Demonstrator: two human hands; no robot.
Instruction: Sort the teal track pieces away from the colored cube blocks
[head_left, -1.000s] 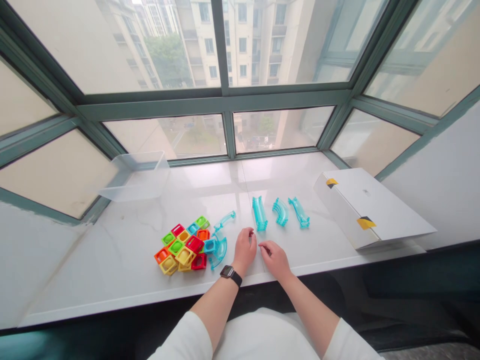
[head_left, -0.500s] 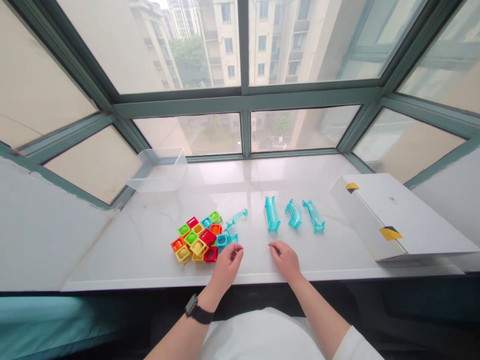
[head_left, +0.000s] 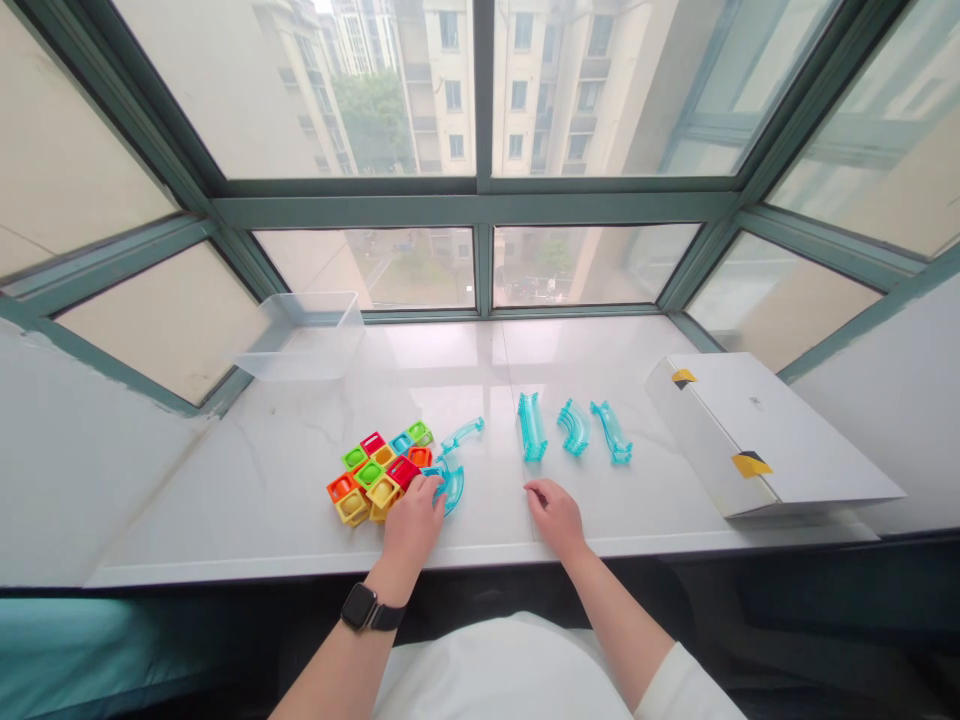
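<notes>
My left hand (head_left: 411, 525) lies over the right side of a pile of colourful square plastic frame blocks (head_left: 371, 472), its fingertips at a red block (head_left: 403, 472). It also reaches a curved clear-teal track piece (head_left: 453, 487). Whether it grips anything, I cannot tell. My right hand (head_left: 555, 518) rests on the white marble sill (head_left: 247, 500), fingers loosely curled, holding nothing. Beyond it stand several clear-teal track pieces (head_left: 532, 427). Another curved piece (head_left: 463, 434) lies just beyond the pile.
A transparent plastic box (head_left: 300, 337) stands at the far left of the sill against the window. A white cardboard box (head_left: 765, 435) with yellow-and-black tape lies at the right. Green window frames (head_left: 484, 208) rise behind the sill, whose front edge runs below my hands.
My left hand has moved left and down onto the pile, now covering the blue block near its right side. My right hand has barely moved. The view has shifted slightly.
</notes>
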